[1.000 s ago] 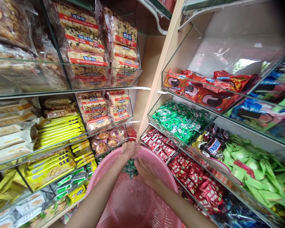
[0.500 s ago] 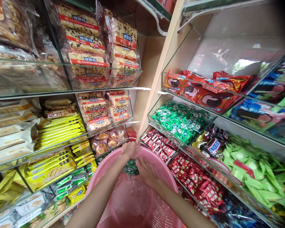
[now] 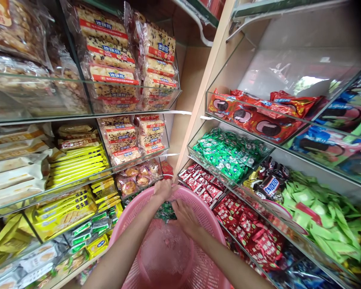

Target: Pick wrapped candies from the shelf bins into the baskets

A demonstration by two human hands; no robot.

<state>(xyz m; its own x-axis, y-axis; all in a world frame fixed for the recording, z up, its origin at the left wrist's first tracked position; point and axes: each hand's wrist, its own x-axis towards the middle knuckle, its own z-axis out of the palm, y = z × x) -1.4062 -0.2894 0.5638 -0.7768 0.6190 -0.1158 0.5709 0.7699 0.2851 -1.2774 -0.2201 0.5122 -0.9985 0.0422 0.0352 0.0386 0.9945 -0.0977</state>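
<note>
A pink plastic basket (image 3: 209,241) with perforated walls is tipped toward me, its far rim against the lower shelves. My left hand (image 3: 164,190) is closed around that far rim. Inside the basket, small green-wrapped candies (image 3: 166,212) lie in a cluster against the far wall. My right hand (image 3: 185,216) is in the basket just right of the cluster, its fingers stretched out beside the candies and touching them. The fingertips are partly hidden.
Glass-fronted shelves stand on both sides, meeting at a wooden post (image 3: 195,108). More green candies (image 3: 228,154) fill a bin at right, above red-wrapped sweets (image 3: 249,228). Packaged pastries (image 3: 114,80) and yellow wafer packs (image 3: 66,208) sit at left.
My right hand has shifted slightly at the green candies, and the cluster's lower edge sits a little higher. My left hand stays on the rim.
</note>
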